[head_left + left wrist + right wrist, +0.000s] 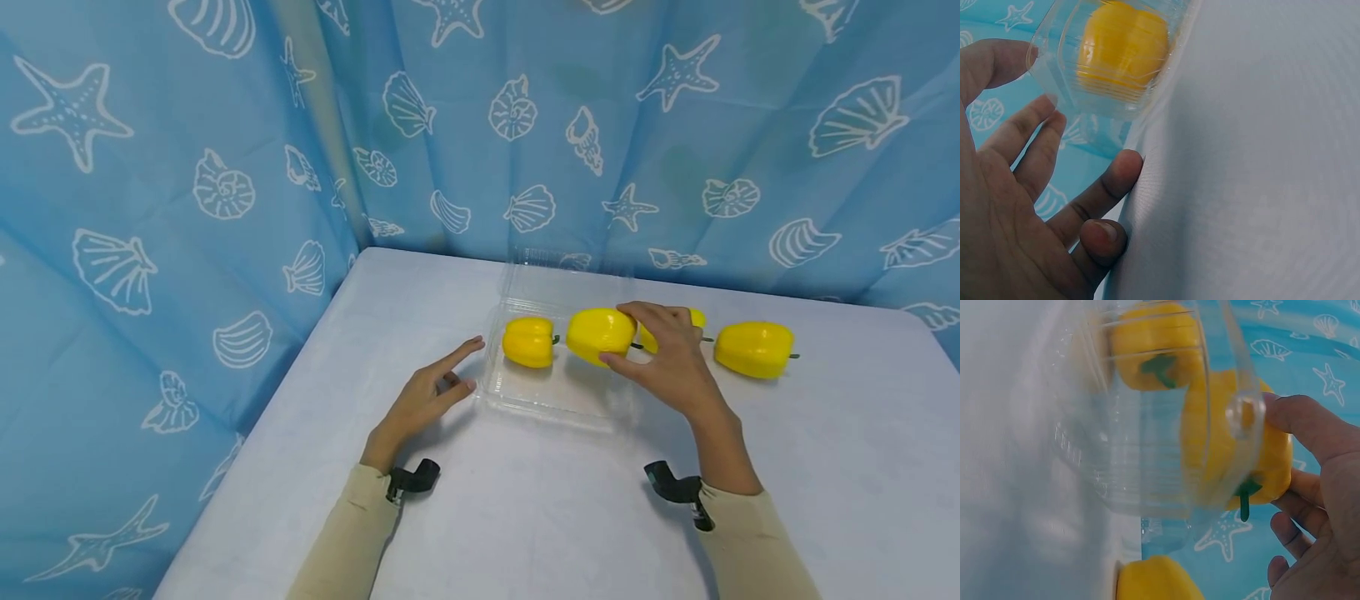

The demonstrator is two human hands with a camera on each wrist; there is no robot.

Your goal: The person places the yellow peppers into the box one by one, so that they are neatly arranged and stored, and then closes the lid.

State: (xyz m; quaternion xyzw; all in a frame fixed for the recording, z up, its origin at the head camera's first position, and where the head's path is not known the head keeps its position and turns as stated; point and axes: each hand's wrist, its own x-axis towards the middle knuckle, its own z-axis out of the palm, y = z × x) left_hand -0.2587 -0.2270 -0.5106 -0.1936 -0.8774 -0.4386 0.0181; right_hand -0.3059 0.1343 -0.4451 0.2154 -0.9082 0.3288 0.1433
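Note:
My right hand (671, 354) grips a yellow bell pepper (598, 333) between thumb and fingers, over the clear plastic container (555, 410). In the right wrist view this pepper (1272, 456) shows partly through the container wall, its green stem hanging down. Another yellow bell pepper (528, 342) lies inside on the left. Spread and holding nothing, my left hand (423, 396) is beside the container's left wall. In the left wrist view the thumb tip overlaps the container's rim (1054, 59); whether it touches is hard to tell.
Right of the container, a yellow bell pepper (697, 318) is partly hidden behind my right hand. Farther right lies one more yellow bell pepper (753, 350). The container's clear lid (570, 283) lies folded back. A blue shell-print curtain (480, 125) borders the white table (525, 517).

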